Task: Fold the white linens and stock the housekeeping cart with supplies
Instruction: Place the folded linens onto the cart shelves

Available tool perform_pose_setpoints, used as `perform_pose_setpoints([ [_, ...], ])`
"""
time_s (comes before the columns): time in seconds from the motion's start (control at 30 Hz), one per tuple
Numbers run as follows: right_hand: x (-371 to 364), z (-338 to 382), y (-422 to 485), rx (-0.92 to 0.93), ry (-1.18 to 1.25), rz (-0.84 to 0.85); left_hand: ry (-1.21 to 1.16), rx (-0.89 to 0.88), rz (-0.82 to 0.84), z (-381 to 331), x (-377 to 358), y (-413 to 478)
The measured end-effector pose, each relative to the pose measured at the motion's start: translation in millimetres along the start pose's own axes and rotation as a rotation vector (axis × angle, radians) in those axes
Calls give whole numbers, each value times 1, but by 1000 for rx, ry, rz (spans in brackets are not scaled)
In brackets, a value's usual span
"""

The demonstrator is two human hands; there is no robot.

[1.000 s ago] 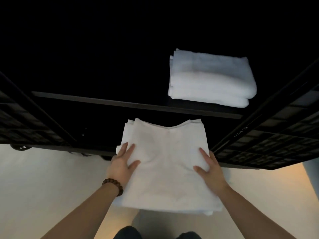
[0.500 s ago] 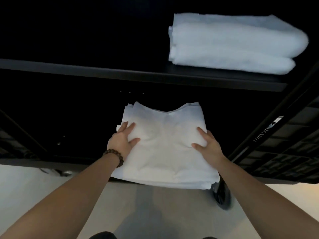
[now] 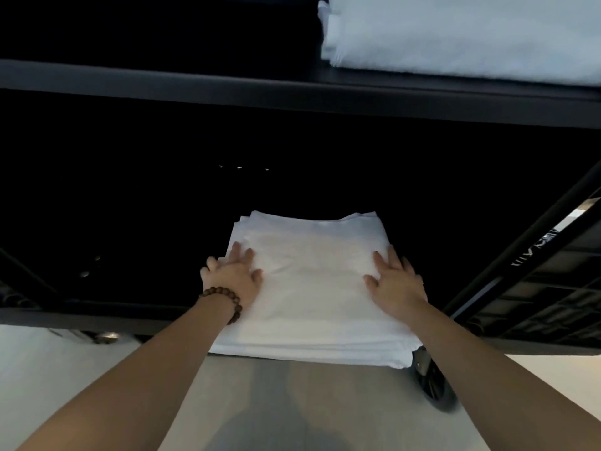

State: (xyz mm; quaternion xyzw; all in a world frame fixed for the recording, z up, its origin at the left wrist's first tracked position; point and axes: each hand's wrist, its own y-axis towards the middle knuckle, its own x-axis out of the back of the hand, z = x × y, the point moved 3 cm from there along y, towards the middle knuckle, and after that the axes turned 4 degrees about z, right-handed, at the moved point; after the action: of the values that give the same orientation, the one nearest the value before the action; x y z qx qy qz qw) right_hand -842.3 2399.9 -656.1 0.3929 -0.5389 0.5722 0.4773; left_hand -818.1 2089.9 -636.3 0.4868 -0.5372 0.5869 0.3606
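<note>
- The black housekeeping cart's lower shelf shows its front rim at the left, with pale floor below it.
- The left hand, with a brown wooden bead bracelet at the wrist, lies palm down on the left edge of the linens. Its fingers are spread and almost straight, and they grip nothing.
- The stack of folded white flat linens sits in the dark lower bay of the cart. Its far end is inside, under the upper shelf, and its near edge hangs out past the front rim.
- The right hand rests flat on the stack's right edge, fingers splayed and extended, pressing rather than holding.
- A black caster wheel shows just below the stack's near right corner.
- A thick folded white terry towel lies on the black upper shelf, above and to the right of the linens.
- A black ribbed plastic side panel closes the cart at the far right.
</note>
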Motion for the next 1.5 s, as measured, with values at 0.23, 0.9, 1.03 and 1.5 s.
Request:
perform_pose_setpoints([
  [0.23, -31, 95, -16, 467, -81, 152, 114, -251, 138, -72, -18, -11],
  [0.9, -15, 136, 83, 347, -135, 127, -92, -146, 13, -15, -42, 8],
  [1.03, 2, 63, 84, 73, -305, 116, -87, -153, 40, -14, -40, 8],
  [1.5, 5, 27, -50, 175, -186, 242, -20, -345, 230, -6, -18, -18],
])
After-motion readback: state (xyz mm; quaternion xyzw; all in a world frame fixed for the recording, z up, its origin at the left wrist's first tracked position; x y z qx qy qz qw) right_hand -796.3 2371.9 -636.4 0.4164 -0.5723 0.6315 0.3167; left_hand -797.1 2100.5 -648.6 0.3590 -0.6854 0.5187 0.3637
